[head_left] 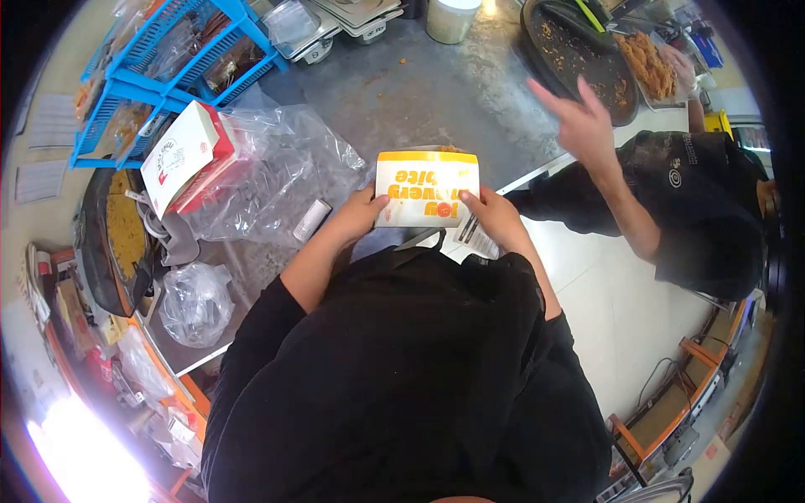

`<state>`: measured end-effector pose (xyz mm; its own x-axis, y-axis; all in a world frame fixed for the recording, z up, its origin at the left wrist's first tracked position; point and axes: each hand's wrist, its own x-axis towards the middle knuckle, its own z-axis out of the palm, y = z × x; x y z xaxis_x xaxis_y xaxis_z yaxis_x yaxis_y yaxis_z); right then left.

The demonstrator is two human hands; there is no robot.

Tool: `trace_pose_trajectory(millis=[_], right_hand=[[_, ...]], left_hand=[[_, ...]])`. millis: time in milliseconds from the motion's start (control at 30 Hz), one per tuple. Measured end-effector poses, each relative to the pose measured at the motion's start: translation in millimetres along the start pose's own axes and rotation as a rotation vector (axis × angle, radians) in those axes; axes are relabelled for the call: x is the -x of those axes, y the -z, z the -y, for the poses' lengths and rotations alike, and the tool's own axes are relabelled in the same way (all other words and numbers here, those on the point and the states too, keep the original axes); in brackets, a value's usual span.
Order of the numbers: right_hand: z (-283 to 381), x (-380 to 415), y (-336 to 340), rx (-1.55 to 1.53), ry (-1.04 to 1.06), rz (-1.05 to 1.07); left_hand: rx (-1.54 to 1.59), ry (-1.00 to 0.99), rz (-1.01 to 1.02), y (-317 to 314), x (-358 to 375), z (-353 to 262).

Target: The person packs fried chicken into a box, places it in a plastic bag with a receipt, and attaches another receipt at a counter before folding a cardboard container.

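A white paper packet (428, 189) with a yellow top band and orange lettering is held upright in front of my body, near the front edge of the metal table (369, 92). My left hand (359, 216) grips its left side, thumb on the printed face. On its right side my right hand (495, 216) grips it the same way, fingers hidden behind. Something brown shows at the packet's top opening. Clear plastic bags (281, 159) lie just left of the packet.
Blue baskets (172, 92), a stack of red-and-white packets (180, 159) and a bagged bundle (197, 303) are at left. A lidded tub (453, 18) and dark tray (579, 54) stand at the back. A co-worker (688, 197) at right reaches out a hand; another gloved hand touches fried food (646, 63).
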<state>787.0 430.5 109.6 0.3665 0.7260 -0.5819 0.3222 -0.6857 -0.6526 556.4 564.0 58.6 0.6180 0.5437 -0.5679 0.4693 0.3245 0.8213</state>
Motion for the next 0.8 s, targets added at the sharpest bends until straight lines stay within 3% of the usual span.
trace_pose_trajectory(millis=[200,400,433,533,567,667,767,800], right_hand=[[-1.2,-3.6,0.5,-0.081,0.028,-0.083],[-5.9,2.2,-19.3,-0.280,0.151,-0.328],[-6.7,4.1,-22.1,-0.274,0.158,-0.344],[-10.4,-1.1,-24.3,-0.456,0.092,-0.165],[-8.5,-2.3,-24.9,-0.367,0.131,-0.220],[13.2,0.8,-20.5,0.110,0.087,-0.353],[8.9,-13.8,-20.3,0.317,-0.004,-0.266],[9.2,-15.6,-22.4,0.278,0.112,-0.381]], left_hand=[[0.233,-0.065,0.047,8.3,-15.9,19.5],[0.164,-0.131,-0.337,-14.1,28.0,-32.9],[-0.030,-0.205,-0.446,-18.6,38.4,-43.0],[-0.141,-0.177,-0.438,-18.6,29.1,-30.0],[-0.221,-0.238,-0.468,-19.9,30.0,-30.8],[-0.751,-0.218,-0.311,-12.0,15.4,-18.0],[-0.819,-0.096,-0.341,-15.0,8.0,-22.1],[-0.861,-0.248,-0.498,-19.2,7.1,-27.4]])
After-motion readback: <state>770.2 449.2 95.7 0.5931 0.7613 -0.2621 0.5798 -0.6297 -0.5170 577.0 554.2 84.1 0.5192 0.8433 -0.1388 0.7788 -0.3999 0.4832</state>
